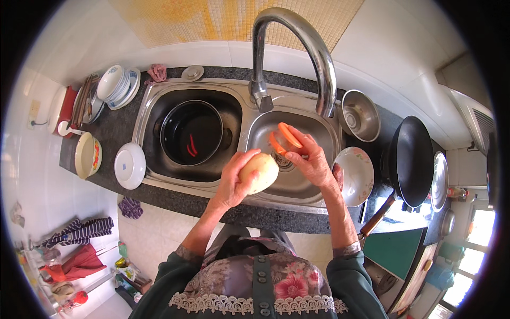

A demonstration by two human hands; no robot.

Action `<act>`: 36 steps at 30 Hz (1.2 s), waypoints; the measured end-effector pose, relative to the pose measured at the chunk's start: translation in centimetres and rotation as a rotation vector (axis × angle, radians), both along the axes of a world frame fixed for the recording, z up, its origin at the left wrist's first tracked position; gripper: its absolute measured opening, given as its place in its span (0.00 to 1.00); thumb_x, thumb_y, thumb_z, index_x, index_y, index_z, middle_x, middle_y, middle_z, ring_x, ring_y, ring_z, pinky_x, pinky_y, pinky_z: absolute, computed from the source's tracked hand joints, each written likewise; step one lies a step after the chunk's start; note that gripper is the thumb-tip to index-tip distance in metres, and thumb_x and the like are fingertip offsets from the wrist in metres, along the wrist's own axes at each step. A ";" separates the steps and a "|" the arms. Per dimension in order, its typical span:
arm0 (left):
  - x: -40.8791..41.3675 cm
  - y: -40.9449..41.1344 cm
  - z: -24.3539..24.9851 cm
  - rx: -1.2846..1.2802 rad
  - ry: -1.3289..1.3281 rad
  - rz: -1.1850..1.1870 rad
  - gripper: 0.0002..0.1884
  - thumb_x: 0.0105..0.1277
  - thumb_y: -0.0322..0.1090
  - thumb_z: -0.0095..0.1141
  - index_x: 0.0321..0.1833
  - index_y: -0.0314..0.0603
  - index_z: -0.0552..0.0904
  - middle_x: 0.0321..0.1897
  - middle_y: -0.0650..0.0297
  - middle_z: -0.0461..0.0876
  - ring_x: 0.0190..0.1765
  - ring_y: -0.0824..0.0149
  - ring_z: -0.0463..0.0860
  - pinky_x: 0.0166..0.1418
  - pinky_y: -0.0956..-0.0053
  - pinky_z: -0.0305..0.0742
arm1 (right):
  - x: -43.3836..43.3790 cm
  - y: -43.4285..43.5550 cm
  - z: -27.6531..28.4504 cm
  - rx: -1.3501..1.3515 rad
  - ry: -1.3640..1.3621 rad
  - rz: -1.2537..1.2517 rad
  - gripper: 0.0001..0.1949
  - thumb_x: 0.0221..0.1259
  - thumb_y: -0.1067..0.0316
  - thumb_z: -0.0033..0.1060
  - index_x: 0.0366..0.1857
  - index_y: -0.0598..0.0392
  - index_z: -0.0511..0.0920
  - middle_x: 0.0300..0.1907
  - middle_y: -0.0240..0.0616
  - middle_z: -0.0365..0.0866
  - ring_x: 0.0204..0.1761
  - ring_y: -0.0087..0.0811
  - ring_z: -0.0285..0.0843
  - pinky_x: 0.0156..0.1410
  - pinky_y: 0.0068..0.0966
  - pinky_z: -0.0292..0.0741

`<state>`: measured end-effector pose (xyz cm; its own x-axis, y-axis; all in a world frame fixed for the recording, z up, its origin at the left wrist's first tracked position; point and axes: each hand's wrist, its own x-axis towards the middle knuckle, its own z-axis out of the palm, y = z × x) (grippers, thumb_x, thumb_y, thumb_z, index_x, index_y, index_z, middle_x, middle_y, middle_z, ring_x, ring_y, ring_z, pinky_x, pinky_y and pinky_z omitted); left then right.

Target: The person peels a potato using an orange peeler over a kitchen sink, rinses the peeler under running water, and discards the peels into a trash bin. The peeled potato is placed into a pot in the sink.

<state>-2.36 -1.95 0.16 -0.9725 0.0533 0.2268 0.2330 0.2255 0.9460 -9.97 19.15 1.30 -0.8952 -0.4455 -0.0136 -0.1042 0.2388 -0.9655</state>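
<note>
My left hand [236, 181] grips a pale, peeled-looking potato [261, 173] over the divider and right basin. To its right, my right hand [310, 159] holds an orange-handled peeler [290, 135], tilted and apart from the potato. Below both hands is the right sink basin [295, 187], with its drain partly visible. The curved chrome faucet [295, 18] arches above this basin. In the left basin [151, 131] sits a black pot [175, 131] with red chili peppers [192, 145] in it.
A floral bowl [354, 175] and a steel bowl [360, 115] stand right of the sink, with a black wok [412, 159] beyond, its wooden handle [378, 215] reaching past the counter edge. On the left are an upturned white dish [130, 165], an enamel bowl [88, 155] and stacked bowls [115, 85].
</note>
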 end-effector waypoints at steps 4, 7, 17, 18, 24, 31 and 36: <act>-0.3 -0.3 0.0 -0.059 0.000 0.027 0.24 0.62 0.43 0.56 0.56 0.33 0.73 0.44 0.55 0.75 0.47 0.62 0.76 0.52 0.72 0.71 | 0.9 -0.1 1.1 -0.345 -0.202 -0.025 0.31 0.59 0.67 0.65 0.67 0.52 0.63 0.48 0.29 0.69 0.43 0.18 0.72 0.45 0.18 0.72; -0.6 -0.5 -0.2 -0.091 -0.005 0.024 0.25 0.63 0.43 0.55 0.57 0.33 0.72 0.44 0.56 0.75 0.47 0.64 0.76 0.51 0.72 0.71 | 1.4 -0.1 2.3 -0.341 -0.324 0.073 0.31 0.58 0.68 0.65 0.67 0.51 0.63 0.49 0.29 0.69 0.43 0.18 0.72 0.45 0.18 0.72; -0.5 0.1 -1.6 0.563 -0.319 0.095 0.19 0.71 0.42 0.46 0.57 0.35 0.73 0.47 0.63 0.79 0.49 0.74 0.77 0.53 0.78 0.72 | 2.2 -0.4 1.7 -0.466 -0.312 -0.053 0.31 0.59 0.66 0.63 0.67 0.49 0.62 0.53 0.32 0.76 0.38 0.14 0.70 0.39 0.14 0.71; -0.5 0.3 -1.8 0.559 -0.314 0.085 0.19 0.71 0.43 0.46 0.57 0.35 0.74 0.47 0.63 0.79 0.49 0.74 0.77 0.53 0.78 0.72 | 2.2 -0.6 1.5 -0.473 -0.324 -0.027 0.31 0.59 0.66 0.64 0.68 0.49 0.62 0.53 0.32 0.77 0.38 0.14 0.70 0.39 0.14 0.71; -0.1 0.7 -1.9 0.762 -0.434 0.137 0.21 0.70 0.46 0.48 0.57 0.36 0.74 0.47 0.63 0.78 0.49 0.72 0.78 0.52 0.77 0.74 | 1.8 0.4 1.2 -0.342 -0.230 -0.109 0.30 0.60 0.70 0.62 0.67 0.53 0.63 0.49 0.30 0.71 0.44 0.18 0.71 0.48 0.16 0.72; -0.9 1.8 -2.2 0.895 -0.578 0.191 0.22 0.74 0.49 0.37 0.59 0.39 0.71 0.49 0.62 0.77 0.50 0.71 0.78 0.49 0.74 0.76 | 3.5 -1.8 2.0 -0.109 0.261 0.025 0.32 0.51 0.66 0.70 0.63 0.53 0.67 0.55 0.43 0.69 0.57 0.34 0.69 0.59 0.25 0.71; -1.2 2.1 -1.4 0.879 -0.684 0.287 0.21 0.70 0.47 0.48 0.57 0.38 0.73 0.48 0.63 0.78 0.48 0.72 0.79 0.48 0.75 0.77 | 2.0 -1.1 0.5 -0.324 -0.084 -0.051 0.30 0.56 0.68 0.66 0.65 0.49 0.66 0.47 0.31 0.69 0.46 0.21 0.74 0.47 0.16 0.74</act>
<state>-3.52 0.17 -1.19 -0.8573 -0.1051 -0.5041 -0.3433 -0.6130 0.7116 -8.01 18.10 1.82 -0.9181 -0.3935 0.0468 -0.0169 -0.0792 -0.9967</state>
